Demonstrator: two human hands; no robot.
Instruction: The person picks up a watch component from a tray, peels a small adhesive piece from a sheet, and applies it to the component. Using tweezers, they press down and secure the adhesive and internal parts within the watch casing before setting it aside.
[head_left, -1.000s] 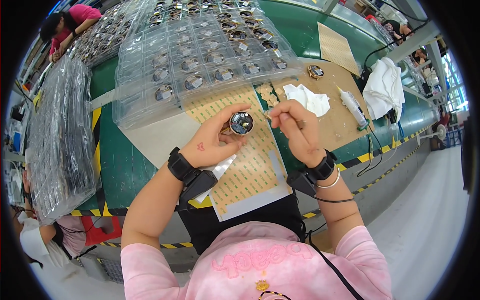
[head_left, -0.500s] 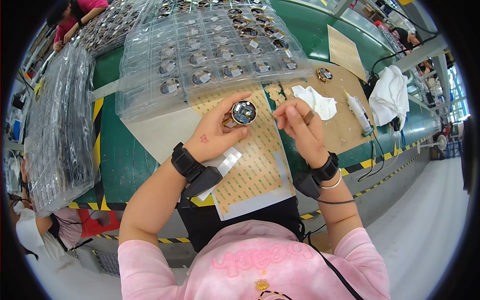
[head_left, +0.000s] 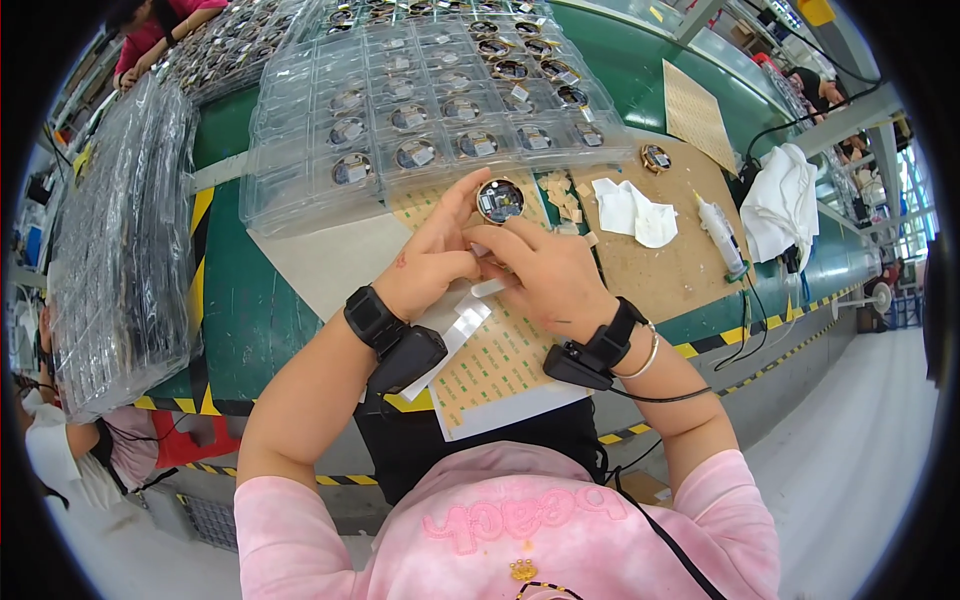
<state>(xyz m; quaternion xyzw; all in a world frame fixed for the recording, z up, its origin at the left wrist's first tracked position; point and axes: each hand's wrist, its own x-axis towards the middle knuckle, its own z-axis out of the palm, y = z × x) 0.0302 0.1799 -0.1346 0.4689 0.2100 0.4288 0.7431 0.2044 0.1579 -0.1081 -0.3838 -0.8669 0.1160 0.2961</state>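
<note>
Disc (head_left: 500, 199) pinched in left hand (head_left: 432, 262) fingertips, held just above the sticker sheet (head_left: 495, 360) and right at the near edge of the tray (head_left: 300, 190). Small, round, dark glossy face, thin light metallic rim, some lighter marking on the face, too small to read. Face points up at the camera.

Left grip: narrow pinch, thumb and index on the disc rim, other fingers curled under. Right hand (head_left: 545, 275): fingers bunched just below the disc, tips meeting left-hand fingers around a small white strip (head_left: 487, 288); cannot tell if it actually grips the strip or only touches it.

Near the grip: tray beyond it holds rows of similar discs in clear pockets. Right of the grip, on the brown board (head_left: 680, 270), a white cloth (head_left: 635, 210), one loose disc (head_left: 655, 157) and a white tube (head_left: 722, 236). Under the wrists, sheet covered in rows of small tan stickers. Both wrists wear black bands.
</note>
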